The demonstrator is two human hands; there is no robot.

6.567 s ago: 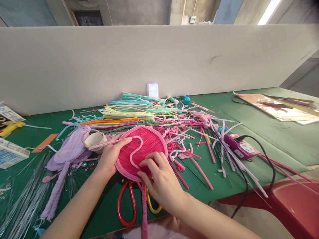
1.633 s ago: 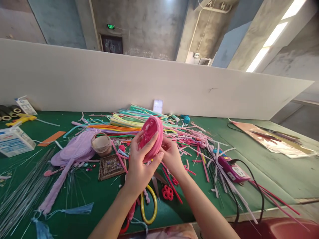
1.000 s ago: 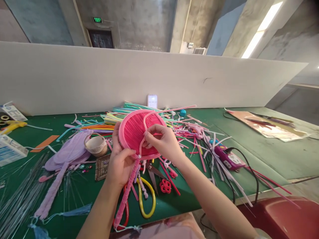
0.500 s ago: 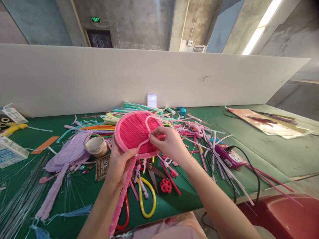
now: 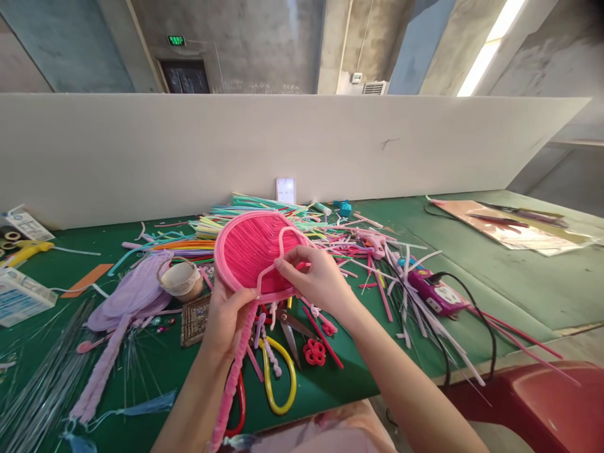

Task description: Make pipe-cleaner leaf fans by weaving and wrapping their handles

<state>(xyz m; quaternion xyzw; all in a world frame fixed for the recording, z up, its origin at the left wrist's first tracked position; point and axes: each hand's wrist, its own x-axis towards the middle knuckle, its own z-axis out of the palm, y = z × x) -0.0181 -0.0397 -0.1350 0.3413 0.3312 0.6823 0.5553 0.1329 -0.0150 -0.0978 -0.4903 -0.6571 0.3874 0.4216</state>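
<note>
Left hand (image 5: pixel 226 314) grip clamped at base of pink fan (image 5: pixel 243 251), handle (image 5: pixel 233 377) hanging toward the body; right hand (image 5: pixel 316 280), at the fan's right edge, grip pinched shut on pipe cleaner (image 5: pixel 282 231) looped across its face.

Almost no print is legible on my feed.
I see a green lit sign (image 5: pixel 176 40) above the far doorway (image 5: pixel 184 77), its white characters too small to read. The white-and-blue box (image 5: pixel 19 296) at the left of the counter (image 5: pixel 519 270), the slanted carton (image 5: pixel 26 221) behind it and the small white card (image 5: pixel 285 190) leaning on the partition (image 5: pixel 141 151) all carry print too blurred to read.
</note>
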